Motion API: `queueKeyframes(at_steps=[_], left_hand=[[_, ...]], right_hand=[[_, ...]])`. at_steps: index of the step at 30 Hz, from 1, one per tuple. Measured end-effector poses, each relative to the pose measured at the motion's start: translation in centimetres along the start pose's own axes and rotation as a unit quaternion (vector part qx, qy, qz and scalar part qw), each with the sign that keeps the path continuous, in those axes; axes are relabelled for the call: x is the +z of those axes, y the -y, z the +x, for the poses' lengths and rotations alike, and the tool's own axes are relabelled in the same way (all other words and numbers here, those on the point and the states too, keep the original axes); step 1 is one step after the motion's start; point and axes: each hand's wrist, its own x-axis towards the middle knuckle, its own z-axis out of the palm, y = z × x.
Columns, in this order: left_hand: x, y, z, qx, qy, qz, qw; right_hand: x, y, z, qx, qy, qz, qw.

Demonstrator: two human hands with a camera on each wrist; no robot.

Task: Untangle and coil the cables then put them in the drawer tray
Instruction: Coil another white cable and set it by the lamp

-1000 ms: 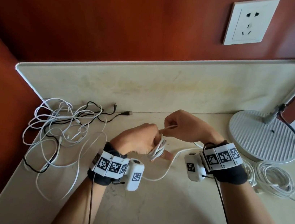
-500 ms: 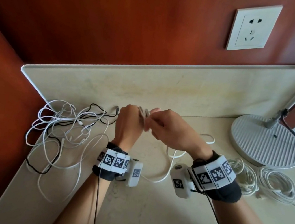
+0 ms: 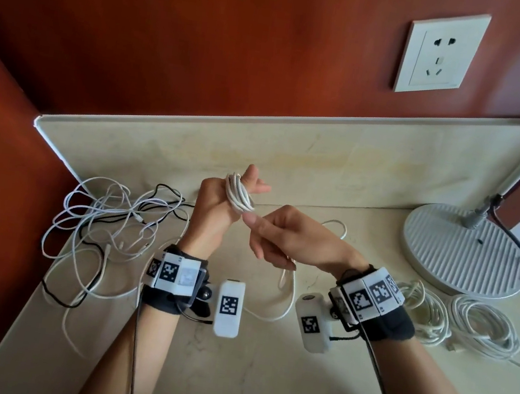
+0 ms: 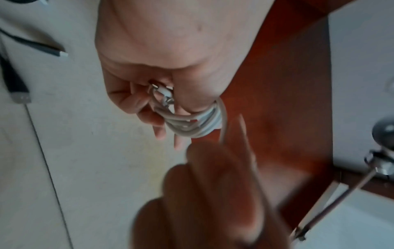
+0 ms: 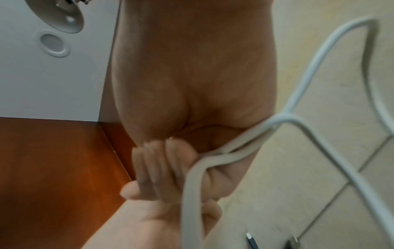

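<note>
Two white coils (image 3: 455, 316) lie finished on the tabletop (image 3: 259, 380); left hand (image 3: 217, 206) grips a half-wound thin white cable (image 3: 238, 195), right hand (image 3: 283, 238) pinches its tail; tangle (image 3: 107, 228) remains.

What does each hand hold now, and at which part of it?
The left hand holds the white cable by its wound loops, wrapped round the fingers. The right hand grips the same cable's loose length.

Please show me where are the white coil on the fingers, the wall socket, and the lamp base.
white coil (image 3: 238, 196), head view, on the wound loops around the left hand's fingers.
wall socket (image 3: 441, 53), head view, middle of the plate.
lamp base (image 3: 465, 250), head view, ribbed top.
</note>
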Motion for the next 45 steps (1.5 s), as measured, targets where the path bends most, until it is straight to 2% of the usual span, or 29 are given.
queueKeyframes(at_steps=[4, 7, 10, 13, 16, 20, 22, 24, 26, 29, 32, 34, 39, 42, 45], left_hand=[[-0.4, -0.6, -0.3, -0.005, 0.066, -0.021, 0.998], [-0.6, -0.2, -0.3, 0.040, 0.169, 0.012, 0.985], [-0.3, 0.1, -0.6, 0.066, 0.255, 0.037, 0.964], [-0.2, 0.0, -0.6, 0.051, 0.297, 0.015, 0.953], [-0.3, -0.6, -0.9, 0.045, 0.319, 0.002, 0.947], [-0.2, -1.4, -1.3, 0.025, 0.310, 0.069, 0.948], [0.1, -1.6, -1.5, 0.033, 0.322, 0.115, 0.939], [0.7, -1.5, -1.5, 0.033, 0.327, 0.134, 0.935], [1.5, -1.3, -1.7, -0.005, 0.326, 0.120, 0.938], [2.5, -1.2, -2.2, -0.019, 0.325, 0.211, 0.922], [3.4, -0.3, -2.6, 0.025, 0.283, 0.372, 0.884], [4.1, 0.2, -2.7, 0.035, 0.241, 0.425, 0.872], [5.0, 0.6, -2.6, 0.024, 0.183, 0.447, 0.875], [4.7, -0.1, -2.9, 0.049, 0.160, 0.456, 0.874], [4.5, -0.7, -3.3, 0.078, 0.139, 0.465, 0.871]], right_hand=[[-0.4, -1.0, 0.2, 0.044, -0.013, -0.041, 0.998], [-1.2, -1.9, 0.1, 0.063, 0.001, -0.084, 0.994], [-2.4, -3.1, 0.1, 0.067, 0.010, -0.058, 0.996], [-3.2, -4.0, -0.2, 0.074, 0.032, -0.040, 0.996], [-3.7, -3.8, -0.4, 0.126, -0.017, -0.134, 0.983], [-4.4, -3.7, 0.0, 0.147, -0.131, -0.193, 0.961], [-4.6, -3.6, 0.3, 0.159, -0.168, -0.230, 0.945], [-4.6, -3.1, 0.4, 0.168, -0.192, -0.264, 0.930], [-4.5, -2.8, 0.6, 0.165, -0.208, -0.266, 0.927], [-4.3, -2.6, 0.8, 0.166, -0.211, -0.270, 0.925], [-4.1, -2.4, 0.9, 0.157, -0.221, -0.273, 0.923], [-4.1, -2.3, 1.0, 0.144, -0.239, -0.278, 0.919], [-4.5, -1.6, 0.7, 0.093, -0.289, -0.280, 0.911], [-4.4, -1.0, 0.5, 0.059, -0.303, -0.213, 0.927], [-4.2, -0.6, 0.7, 0.033, -0.328, -0.163, 0.930]])
